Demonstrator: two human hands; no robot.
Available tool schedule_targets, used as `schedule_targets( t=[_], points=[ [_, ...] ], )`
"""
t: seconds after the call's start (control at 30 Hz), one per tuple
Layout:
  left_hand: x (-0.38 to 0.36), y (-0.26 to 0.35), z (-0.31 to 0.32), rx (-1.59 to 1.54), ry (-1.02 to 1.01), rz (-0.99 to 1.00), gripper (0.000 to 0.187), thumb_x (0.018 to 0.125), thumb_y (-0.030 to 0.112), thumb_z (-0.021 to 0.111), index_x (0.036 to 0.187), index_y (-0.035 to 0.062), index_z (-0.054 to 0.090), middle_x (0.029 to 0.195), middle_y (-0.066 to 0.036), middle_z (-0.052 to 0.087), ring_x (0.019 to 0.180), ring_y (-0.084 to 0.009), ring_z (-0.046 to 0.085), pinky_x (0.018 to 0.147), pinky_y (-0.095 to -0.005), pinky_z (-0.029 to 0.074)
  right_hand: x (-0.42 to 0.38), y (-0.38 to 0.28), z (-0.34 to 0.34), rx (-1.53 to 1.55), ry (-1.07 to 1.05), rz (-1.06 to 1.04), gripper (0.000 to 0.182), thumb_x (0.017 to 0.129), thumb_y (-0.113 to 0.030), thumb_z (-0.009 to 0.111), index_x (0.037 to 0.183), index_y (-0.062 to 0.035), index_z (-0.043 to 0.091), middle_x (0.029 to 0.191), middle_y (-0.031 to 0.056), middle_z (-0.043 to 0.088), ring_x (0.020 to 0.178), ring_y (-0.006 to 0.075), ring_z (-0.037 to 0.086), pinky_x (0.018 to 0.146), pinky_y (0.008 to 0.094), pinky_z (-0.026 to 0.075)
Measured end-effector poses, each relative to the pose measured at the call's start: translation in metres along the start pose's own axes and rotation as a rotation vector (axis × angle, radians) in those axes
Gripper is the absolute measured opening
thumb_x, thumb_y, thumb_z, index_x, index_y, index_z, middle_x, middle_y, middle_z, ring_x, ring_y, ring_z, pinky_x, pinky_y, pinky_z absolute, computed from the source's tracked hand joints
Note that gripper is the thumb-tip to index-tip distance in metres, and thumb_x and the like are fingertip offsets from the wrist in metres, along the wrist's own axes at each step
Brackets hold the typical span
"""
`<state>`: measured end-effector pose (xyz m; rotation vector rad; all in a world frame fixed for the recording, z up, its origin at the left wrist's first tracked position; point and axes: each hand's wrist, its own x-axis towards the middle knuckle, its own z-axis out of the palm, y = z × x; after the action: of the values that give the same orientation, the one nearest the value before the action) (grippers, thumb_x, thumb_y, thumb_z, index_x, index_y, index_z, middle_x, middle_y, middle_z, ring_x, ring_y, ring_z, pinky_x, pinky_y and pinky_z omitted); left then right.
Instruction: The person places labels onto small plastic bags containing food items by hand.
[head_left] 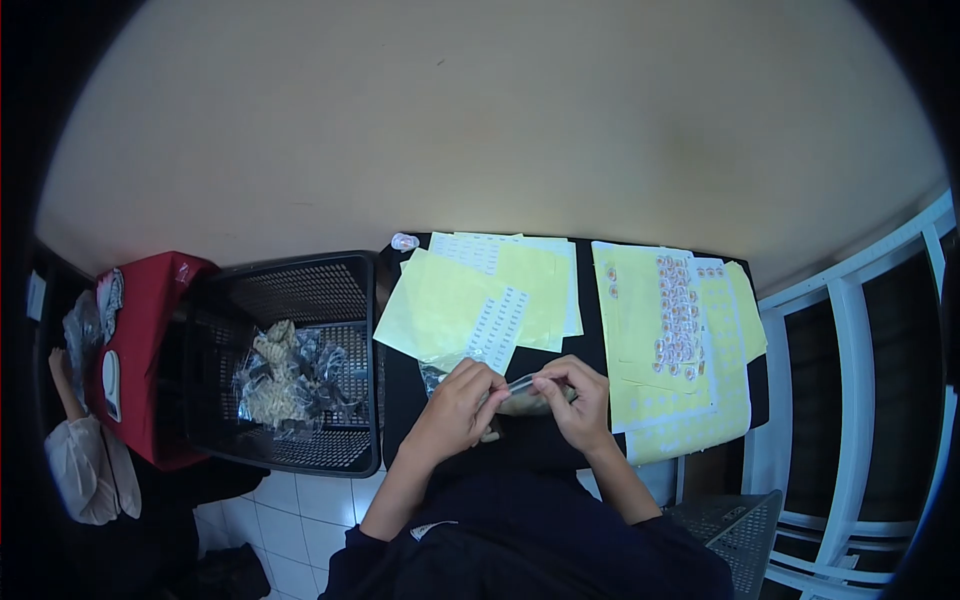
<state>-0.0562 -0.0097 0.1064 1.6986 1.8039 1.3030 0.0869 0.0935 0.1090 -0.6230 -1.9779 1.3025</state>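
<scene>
both hands pinch a small clear bag [527, 392] over the near edge of the black table [400, 400], the left hand [462, 398] clenched on its left end and the right hand [578, 400] on its right. yellow sheets [450, 300] lie on the table behind the bag, and a black basket [300, 290] of filled bags stands just left of the table.

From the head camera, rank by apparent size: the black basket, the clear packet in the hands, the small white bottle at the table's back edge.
1. Black basket, largest by far.
2. Clear packet, held between left hand and right hand, partly hidden by fingers.
3. Small white bottle, smallest, though farther from the camera.
</scene>
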Motion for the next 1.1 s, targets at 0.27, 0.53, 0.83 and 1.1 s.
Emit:
schedule_targets(
  t=[0.27, 0.53, 0.83, 1.1],
  points=[
    [0.012, 0.006, -0.017, 0.008, -0.028, 0.036, 0.013, 0.074, 0.006, 0.060, 0.071, -0.0004, 0.049, 0.068, -0.010, 0.048, 0.068, -0.0257, 0.048, 0.061, -0.0331, 0.040, 0.019, -0.004, -0.007, 0.090, 0.065, -0.005, 0.006, 0.077, -0.001, 0.059, 0.076, 0.0045, 0.060, 0.069, 0.0090, 0.060, 0.063, 0.0127, 0.059, 0.059, 0.0223, 0.045],
    [0.005, 0.006, -0.017, -0.021, -0.038, 0.068, 0.013, 0.075, 0.005, 0.059, 0.070, -0.0006, 0.049, 0.066, -0.011, 0.047, 0.066, -0.0257, 0.047, 0.059, -0.0330, 0.039, 0.014, -0.002, -0.016, 0.199, 0.132, 0.053, 0.007, 0.079, -0.001, 0.058, 0.077, 0.0053, 0.060, 0.070, 0.0077, 0.057, 0.063, 0.0121, 0.059, 0.057, 0.0201, 0.046],
    [0.001, -0.025, 0.028, 0.127, -0.217, -0.186, 0.027, 0.082, 0.024, 0.054, 0.091, -0.0013, 0.052, 0.085, -0.015, 0.052, 0.083, -0.0287, 0.049, 0.073, -0.0362, 0.039, 0.029, 0.095, -0.032, -0.019, -0.037, 0.345, 0.023, 0.086, -0.018, 0.051, 0.089, 0.0027, 0.059, 0.078, 0.0080, 0.057, 0.069, 0.0139, 0.058, 0.059, 0.0247, 0.046],
    [0.031, -0.042, 0.076, 0.345, -0.290, -0.091, 0.050, 0.078, 0.036, 0.056, 0.105, -0.0040, 0.048, 0.118, -0.019, 0.045, 0.106, -0.0319, 0.044, 0.089, -0.0390, 0.033, 0.127, 0.158, -0.038, -0.916, 0.129, -0.023, 0.039, 0.079, -0.013, 0.053, 0.116, -0.0052, 0.047, 0.115, 0.0105, 0.051, 0.106, 0.0256, 0.046, 0.090, 0.0404, 0.032]
  ],
)
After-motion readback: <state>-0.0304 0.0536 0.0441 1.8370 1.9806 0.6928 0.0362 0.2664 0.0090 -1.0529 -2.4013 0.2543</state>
